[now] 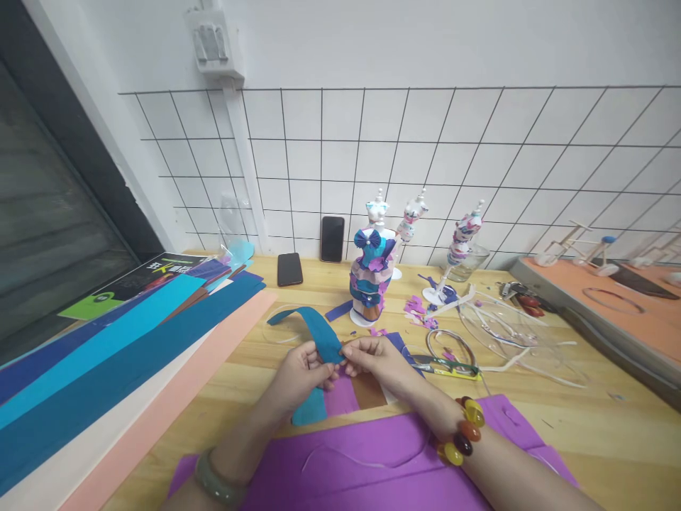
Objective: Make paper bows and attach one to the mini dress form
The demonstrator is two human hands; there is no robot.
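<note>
My left hand point(306, 372) is closed on a teal paper strip point(315, 328), whose free end curves up and off to the left. Thumb and fingers of my right hand point(372, 358) pinch the strip's right end. Teal, purple and brown paper pieces point(369, 392) lie beneath and beside my hands. Just behind stands a small dress form point(371, 273) wearing a layered paper dress in teal, pink and purple, with a blue bow at its top.
Long coloured paper strips point(128, 348) cover the left side. Purple paper point(362, 468) lies in front. Scissors point(450, 367), a tape roll point(452, 348), clear plastic point(505, 333), paper scraps and more dress forms point(465, 234) are at the right. Two phones point(290, 269) are at the back.
</note>
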